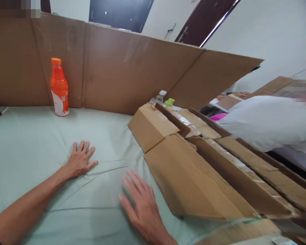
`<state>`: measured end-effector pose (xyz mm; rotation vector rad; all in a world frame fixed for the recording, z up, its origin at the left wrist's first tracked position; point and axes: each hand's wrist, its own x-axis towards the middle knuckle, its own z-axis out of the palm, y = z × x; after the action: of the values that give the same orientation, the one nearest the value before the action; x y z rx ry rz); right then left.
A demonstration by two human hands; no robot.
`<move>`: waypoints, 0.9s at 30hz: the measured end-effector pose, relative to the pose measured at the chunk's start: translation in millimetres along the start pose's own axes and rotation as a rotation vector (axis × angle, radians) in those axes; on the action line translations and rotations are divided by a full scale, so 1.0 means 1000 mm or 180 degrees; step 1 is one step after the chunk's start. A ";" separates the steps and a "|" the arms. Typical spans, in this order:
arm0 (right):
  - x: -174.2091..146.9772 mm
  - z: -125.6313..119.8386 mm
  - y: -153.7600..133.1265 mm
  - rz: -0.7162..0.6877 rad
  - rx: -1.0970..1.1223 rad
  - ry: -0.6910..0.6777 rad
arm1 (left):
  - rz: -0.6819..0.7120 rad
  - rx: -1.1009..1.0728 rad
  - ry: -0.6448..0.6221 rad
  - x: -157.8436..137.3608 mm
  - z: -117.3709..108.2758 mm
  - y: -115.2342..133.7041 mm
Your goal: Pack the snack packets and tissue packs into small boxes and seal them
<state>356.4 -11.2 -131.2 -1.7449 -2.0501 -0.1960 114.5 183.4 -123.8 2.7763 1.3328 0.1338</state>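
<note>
My left hand [80, 160] rests palm down on a pale green cloth [102, 132], its fingers spread and holding nothing. To the right and nearer to me, my right hand [141, 204] is over the same cloth, with fingers apart and slightly smeared by motion. Whether it touches the cloth I cannot tell. Creases run across the fabric between the two hands. Beyond my left hand an orange bottle [60, 90] with an orange cap and a partly white label stands upright. Folded cardboard boxes [188, 173] lie just right of my right hand.
A tall cardboard panel [132, 68] stands along the far edge behind the bottle. Behind the boxes show a clear bottle with a white cap [160, 96] and a green cap [169, 101]. A person in a white shirt [270, 119] is at the right.
</note>
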 end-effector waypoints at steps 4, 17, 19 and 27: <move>0.150 0.040 -0.010 0.0191 0.0016 -0.0220 | 0.0028 -0.0032 -0.0031 0.000 -0.003 0.003; 0.244 0.138 0.036 0.0821 -0.0394 -0.0908 | -0.0015 -0.0244 -0.0049 0.000 0.007 0.005; 0.245 0.139 0.038 0.0808 -0.0404 -0.0929 | -0.0029 -0.0253 -0.0035 0.001 0.008 0.005; 0.251 0.138 0.035 0.0816 -0.0357 -0.0956 | -0.0042 -0.0106 0.0100 0.002 0.010 0.001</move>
<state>330.5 275.3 -156.0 -2.1996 -2.0179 0.0340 117.8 183.8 -133.4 2.7487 1.3429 0.1981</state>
